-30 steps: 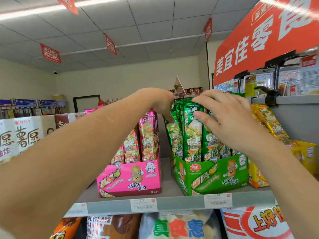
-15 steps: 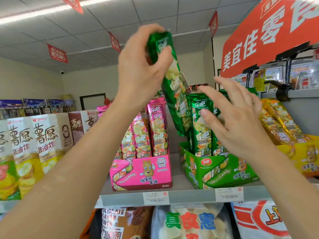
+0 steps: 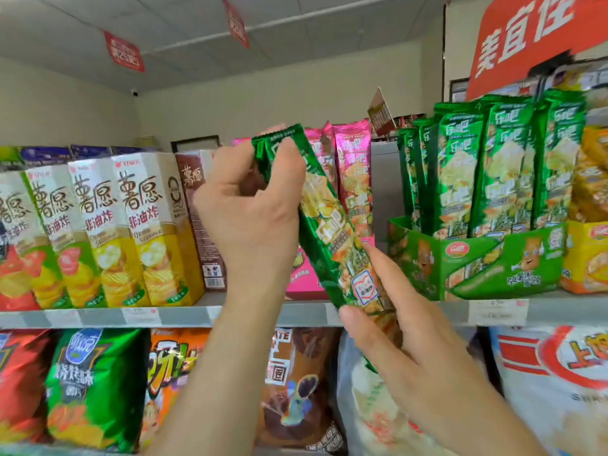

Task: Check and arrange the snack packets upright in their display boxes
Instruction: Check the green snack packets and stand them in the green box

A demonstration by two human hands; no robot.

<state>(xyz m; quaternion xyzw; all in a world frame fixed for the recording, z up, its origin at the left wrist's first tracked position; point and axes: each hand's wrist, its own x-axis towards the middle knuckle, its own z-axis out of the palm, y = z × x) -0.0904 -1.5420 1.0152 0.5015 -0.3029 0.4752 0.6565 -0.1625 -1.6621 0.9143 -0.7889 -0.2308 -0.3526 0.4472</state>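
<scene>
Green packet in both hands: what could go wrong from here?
The green packet, tilted, is pinched only at its ends by the left hand and right hand; it might slip. The green box looks tightly filled, so pushing it in could topple the standing packets or crumple it.

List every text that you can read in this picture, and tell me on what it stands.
"美宜佳": red sign.
"薯愿", "非油炸": white chip boxes.
"乐吧": green display box.
"非油炸": badge on the held green packet.
Too blurred to read: shelf price tags, ceiling banners.

Pink box point(image 3: 304, 280) half behind green packet point(image 3: 326, 225)
</scene>
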